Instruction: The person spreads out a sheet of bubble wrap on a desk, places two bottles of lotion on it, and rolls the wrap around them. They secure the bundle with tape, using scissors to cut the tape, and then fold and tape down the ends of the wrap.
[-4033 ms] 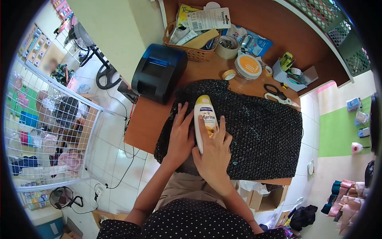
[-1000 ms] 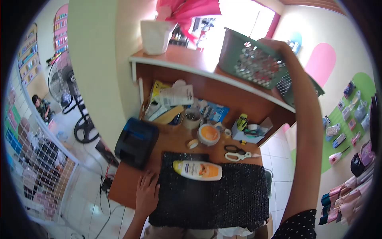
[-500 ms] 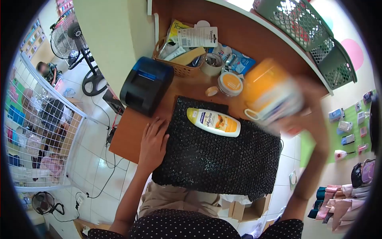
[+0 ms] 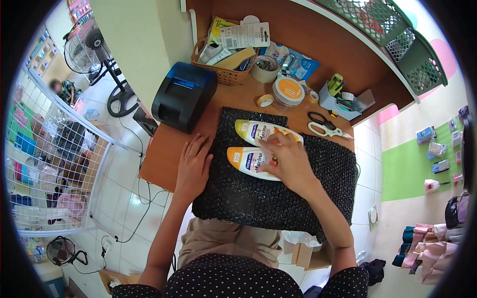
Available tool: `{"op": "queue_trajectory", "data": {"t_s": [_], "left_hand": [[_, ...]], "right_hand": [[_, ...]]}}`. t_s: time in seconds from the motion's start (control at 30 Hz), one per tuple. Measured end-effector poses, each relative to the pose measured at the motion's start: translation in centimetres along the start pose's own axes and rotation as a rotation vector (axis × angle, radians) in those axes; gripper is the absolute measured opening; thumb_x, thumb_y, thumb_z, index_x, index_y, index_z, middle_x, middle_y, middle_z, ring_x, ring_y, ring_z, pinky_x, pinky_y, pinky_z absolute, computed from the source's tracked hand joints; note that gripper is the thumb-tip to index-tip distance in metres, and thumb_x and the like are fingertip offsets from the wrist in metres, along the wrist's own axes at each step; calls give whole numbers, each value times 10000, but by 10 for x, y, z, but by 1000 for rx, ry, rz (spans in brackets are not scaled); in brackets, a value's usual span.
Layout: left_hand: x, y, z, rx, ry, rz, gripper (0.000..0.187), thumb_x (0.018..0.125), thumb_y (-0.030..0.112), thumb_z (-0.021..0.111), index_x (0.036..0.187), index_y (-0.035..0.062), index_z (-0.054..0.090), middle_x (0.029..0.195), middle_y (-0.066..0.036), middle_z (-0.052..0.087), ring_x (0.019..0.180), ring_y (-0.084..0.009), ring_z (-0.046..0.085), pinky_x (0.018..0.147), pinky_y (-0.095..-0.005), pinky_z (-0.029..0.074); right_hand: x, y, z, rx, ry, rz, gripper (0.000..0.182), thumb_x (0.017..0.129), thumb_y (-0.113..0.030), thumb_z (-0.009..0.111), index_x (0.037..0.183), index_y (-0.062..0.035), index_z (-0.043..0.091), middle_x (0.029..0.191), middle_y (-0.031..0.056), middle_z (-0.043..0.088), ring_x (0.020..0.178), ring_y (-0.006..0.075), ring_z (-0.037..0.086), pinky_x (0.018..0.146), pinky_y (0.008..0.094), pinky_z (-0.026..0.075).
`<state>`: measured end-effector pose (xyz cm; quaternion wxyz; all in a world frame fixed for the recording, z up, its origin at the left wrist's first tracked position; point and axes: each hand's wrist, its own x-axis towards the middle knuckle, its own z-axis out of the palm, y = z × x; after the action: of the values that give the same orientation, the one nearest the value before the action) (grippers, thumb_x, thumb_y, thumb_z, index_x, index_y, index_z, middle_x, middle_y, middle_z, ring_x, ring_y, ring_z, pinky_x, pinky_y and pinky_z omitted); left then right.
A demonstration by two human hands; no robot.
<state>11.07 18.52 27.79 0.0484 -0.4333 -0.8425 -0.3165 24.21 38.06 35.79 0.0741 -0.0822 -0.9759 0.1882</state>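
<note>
Two Marina lotion bottles lie flat, side by side, on a sheet of black bubble wrap [image 4: 278,208]. The upper lotion bottle [image 4: 254,130] has a yellow-green end, and part of it is behind my fingers. The lower lotion bottle [image 4: 243,160] has an orange end. My right hand [image 4: 289,161] is closed over the lower one, thumb and fingers gripping its middle, and hides its right half. My left hand [image 4: 195,166] rests with fingers stretched on the wooden table [image 4: 166,161], touching the left edge of the wrap.
A black printer [image 4: 184,97] stands at the table's left. Behind are a wicker basket [image 4: 226,74] of packages, tape rolls [image 4: 265,69], a round tub [image 4: 288,91], scissors [image 4: 325,125] and a pale holder [image 4: 334,103]. Green crates [image 4: 377,22] sit on the shelf above.
My right hand has come down from the right with the orange-ended bottle, now lying below the first one. The first bottle sits slightly higher in view. My left hand stays put.
</note>
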Motion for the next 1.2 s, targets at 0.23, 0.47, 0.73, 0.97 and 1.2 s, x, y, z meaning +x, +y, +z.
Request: {"op": "queue_trajectory", "data": {"t_s": [0.23, 0.47, 0.73, 0.97, 1.2], "left_hand": [[-6, 39, -11, -25, 146, 65, 361, 843, 137, 550, 1186, 27, 526, 1238, -155, 471, 1195, -322, 412, 996, -439, 314], [-46, 100, 24, -9, -290, 402, 558, 797, 419, 571, 1197, 35, 508, 1194, -121, 472, 1132, -271, 432, 944, -410, 346], [-42, 101, 24, 0, -366, 381, 596, 801, 416, 568, 1232, 18, 468, 1235, -123, 434, 1155, -275, 403, 960, -411, 329], [-46, 97, 20, -59, -357, 383, 541, 829, 370, 546, 1241, 28, 463, 1258, -140, 426, 1191, -281, 386, 978, -411, 319], [-35, 83, 13, -295, -291, 311, 319, 814, 222, 582, 1088, 59, 583, 1112, -95, 548, 1070, -245, 506, 924, -367, 381]], "right_hand": [[65, 98, -8, 51, -117, 157, 681, 686, -363, 732, 1224, -12, 505, 1188, 157, 535, 1048, 293, 524, 939, 364, 377], [81, 106, -3, 279, -445, 124, 1027, 476, -456, 816, 1256, 79, 417, 1246, 273, 460, 1155, 333, 470, 980, 351, 378], [63, 85, -8, 257, -333, 129, 912, 541, -402, 817, 1253, 14, 426, 1265, 201, 448, 1182, 301, 435, 985, 362, 356], [23, 43, -18, -5, -116, 2, 681, 617, -384, 749, 1158, -44, 514, 1136, 175, 501, 1096, 326, 487, 926, 426, 397], [3, 17, 12, -137, -111, -95, 693, 509, -299, 781, 1085, -33, 502, 1062, 203, 520, 1038, 371, 496, 828, 421, 439]]}}
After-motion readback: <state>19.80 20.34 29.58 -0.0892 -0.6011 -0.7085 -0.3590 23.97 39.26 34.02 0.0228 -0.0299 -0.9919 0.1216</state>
